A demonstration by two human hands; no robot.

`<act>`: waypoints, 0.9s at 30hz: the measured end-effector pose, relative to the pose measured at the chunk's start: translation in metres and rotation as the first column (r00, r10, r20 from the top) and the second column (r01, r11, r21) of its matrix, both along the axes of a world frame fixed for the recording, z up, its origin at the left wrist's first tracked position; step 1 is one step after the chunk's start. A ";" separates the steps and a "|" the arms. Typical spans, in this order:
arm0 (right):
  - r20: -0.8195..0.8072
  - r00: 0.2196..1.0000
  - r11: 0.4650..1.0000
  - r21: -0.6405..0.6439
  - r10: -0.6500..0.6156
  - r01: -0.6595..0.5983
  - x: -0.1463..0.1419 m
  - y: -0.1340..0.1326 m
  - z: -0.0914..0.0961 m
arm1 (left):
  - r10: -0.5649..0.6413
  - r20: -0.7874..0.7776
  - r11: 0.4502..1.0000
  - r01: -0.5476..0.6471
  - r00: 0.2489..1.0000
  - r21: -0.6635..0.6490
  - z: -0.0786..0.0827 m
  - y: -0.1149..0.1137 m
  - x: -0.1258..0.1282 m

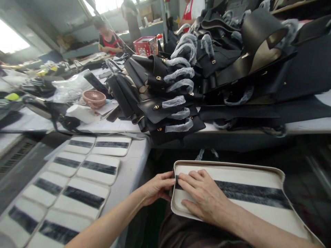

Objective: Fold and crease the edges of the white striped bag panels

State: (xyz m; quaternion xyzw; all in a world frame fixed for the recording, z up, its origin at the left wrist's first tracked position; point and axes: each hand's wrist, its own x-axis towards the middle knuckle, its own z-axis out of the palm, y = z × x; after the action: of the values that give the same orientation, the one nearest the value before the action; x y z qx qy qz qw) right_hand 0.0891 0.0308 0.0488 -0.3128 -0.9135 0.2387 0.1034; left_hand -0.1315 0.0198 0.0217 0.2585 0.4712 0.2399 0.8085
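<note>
Across my lap rests a cream bag body (248,174), its inside facing up, with a raised rim and a dark strip (252,193) running along its middle. My left hand (161,187) pinches the short left wall from outside, fingers above and thumb partly hidden below. Laid palm down inside the same end is my right hand (198,191), fingers stretched out, their tips at the end of the strip near the left wall. The thumb points left, apart from the fingers. The lower right of the bag body runs under my right forearm and out of view.
On a side table (134,165) at left lie several cream panels (86,196) with dark strips. Behind, a long bench bears a heap of black handbags (160,100) with plastic-wrapped handles, a pink fan (94,98) and a red box (145,46). People (110,41) are in the background.
</note>
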 end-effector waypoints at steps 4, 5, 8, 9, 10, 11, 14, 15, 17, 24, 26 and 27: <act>-0.007 1.000 1.000 -0.020 -0.003 0.003 0.001 0.000 0.001 | -0.011 -0.011 1.000 0.012 1.000 0.012 0.000 0.000 0.002; -0.008 1.000 1.000 -0.023 -0.003 0.003 0.001 0.000 0.001 | -0.010 -0.018 1.000 0.010 1.000 0.014 0.000 -0.001 0.002; -0.008 1.000 1.000 -0.023 -0.009 0.009 0.001 0.000 0.000 | -0.010 -0.039 1.000 0.011 0.999 0.025 -0.001 -0.002 0.003; -0.007 1.000 1.000 -0.023 -0.011 0.011 0.001 0.000 0.000 | -0.012 -0.043 0.999 0.014 0.999 0.029 -0.001 -0.002 0.003; -0.008 1.000 1.000 -0.022 -0.014 0.014 0.001 0.000 -0.001 | -0.015 -0.044 0.999 0.017 0.999 0.034 -0.001 -0.001 0.003; -0.009 1.000 1.000 -0.023 -0.016 0.016 0.002 0.000 -0.001 | -0.019 -0.044 0.999 0.021 0.999 0.039 0.000 -0.001 0.004; -0.013 1.000 0.999 -0.030 -0.016 0.015 0.002 0.001 0.000 | -0.032 -0.047 0.998 0.035 0.998 0.059 0.000 0.000 0.005; -0.014 1.000 0.999 -0.031 -0.017 0.016 0.003 0.001 0.001 | -0.035 -0.051 0.997 0.039 0.998 0.069 0.000 0.000 0.005; -0.016 1.000 0.999 -0.036 -0.020 0.019 0.003 0.001 0.001 | -0.034 -0.070 0.995 0.041 0.997 0.094 -0.001 -0.002 0.006; -0.025 1.000 1.000 -0.025 -0.014 0.014 0.001 -0.002 -0.002 | 0.012 -0.149 0.989 0.010 0.989 0.144 -0.004 -0.011 0.009; -0.030 0.999 1.000 -0.025 -0.015 0.014 0.001 -0.002 -0.003 | 0.034 -0.173 0.986 -0.004 0.984 0.169 -0.003 -0.012 0.010; -0.031 0.999 1.000 -0.021 -0.017 0.016 0.001 -0.002 -0.004 | 0.053 -0.183 0.981 -0.017 0.982 0.196 -0.004 -0.012 0.012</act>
State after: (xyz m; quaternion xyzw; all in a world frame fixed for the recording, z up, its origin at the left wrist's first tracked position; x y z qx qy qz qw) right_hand 0.0904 0.0287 0.0448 -0.3177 -0.9066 0.2523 0.1163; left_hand -0.1196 0.0076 0.0182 0.3489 0.5243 0.2734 0.7271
